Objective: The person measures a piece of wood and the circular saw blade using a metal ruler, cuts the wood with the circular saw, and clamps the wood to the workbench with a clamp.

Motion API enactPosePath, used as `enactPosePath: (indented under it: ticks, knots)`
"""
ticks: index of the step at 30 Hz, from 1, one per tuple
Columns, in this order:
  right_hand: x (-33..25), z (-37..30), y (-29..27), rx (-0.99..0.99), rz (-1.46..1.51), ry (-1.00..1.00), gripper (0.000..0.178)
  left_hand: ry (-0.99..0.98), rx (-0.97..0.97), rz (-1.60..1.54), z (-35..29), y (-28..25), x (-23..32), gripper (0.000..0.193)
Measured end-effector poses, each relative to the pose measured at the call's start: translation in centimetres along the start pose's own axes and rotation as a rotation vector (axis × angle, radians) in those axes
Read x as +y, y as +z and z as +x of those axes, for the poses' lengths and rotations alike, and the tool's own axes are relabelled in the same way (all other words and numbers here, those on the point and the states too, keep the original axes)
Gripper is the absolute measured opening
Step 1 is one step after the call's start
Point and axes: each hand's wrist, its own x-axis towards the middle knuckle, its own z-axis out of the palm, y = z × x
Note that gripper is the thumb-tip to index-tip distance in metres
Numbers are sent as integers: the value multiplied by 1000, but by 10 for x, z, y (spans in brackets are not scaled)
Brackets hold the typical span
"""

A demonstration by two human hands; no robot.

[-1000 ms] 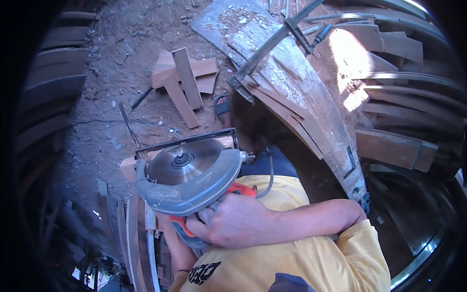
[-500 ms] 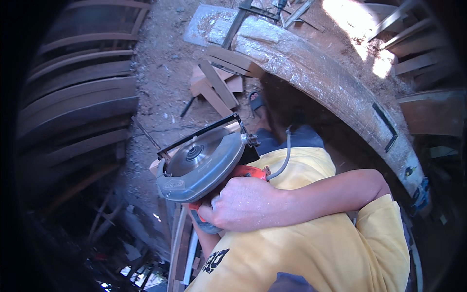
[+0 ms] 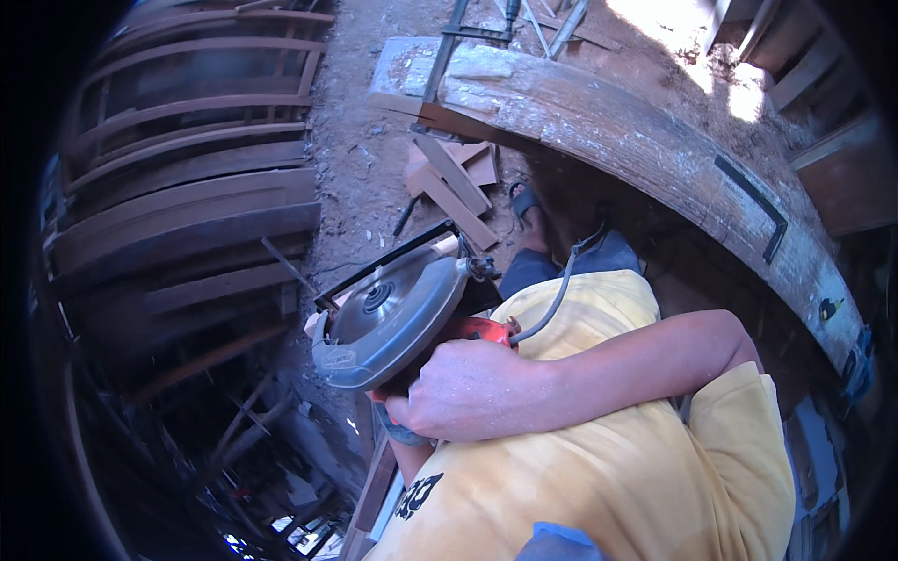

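Close against my body is a circular saw (image 3: 393, 323) with a grey blade guard, a round steel blade facing up and a red motor body. My right hand (image 3: 482, 388) is closed around its handle, dust on the skin. A grey power cord (image 3: 555, 304) leaves the saw's rear and curves up toward my legs. My left forearm (image 3: 412, 458) reaches in under the saw; the hand itself is hidden behind the tool, so its fingers do not show.
A long weathered plank bench (image 3: 608, 117) curves along the right, with a black carpenter's square (image 3: 753, 201) and a clamp (image 3: 477, 35) on it. Wood offcuts (image 3: 454, 178) lie on the dirt floor near my sandaled foot (image 3: 526, 203). Wooden frames (image 3: 187, 220) are stacked at left.
The view has shifted, so the floor, bench and stacked frames appear farther right. The saw has stayed close to my body, with my right hand still gripping it.
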Motion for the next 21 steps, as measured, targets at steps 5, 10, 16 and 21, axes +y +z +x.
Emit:
enactPosePath:
  ticks: [5, 10, 16, 21]
  knots:
    - [-18, -1, 7, -35, -21, -30, 14, 43, 75, -34, -22, -21, -10, 82]
    - [-33, 24, 24, -75, -68, -44, 13, 63, 150, -101, -27, -56, -30, 82]
    - [-38, 94, 68, -172, -72, -76, 11, 41, 202, -182, -2, -111, -53, 82]
    - [-45, 168, 113, -230, -76, -92, 12, 14, 210, -238, 36, -164, -57, 81]
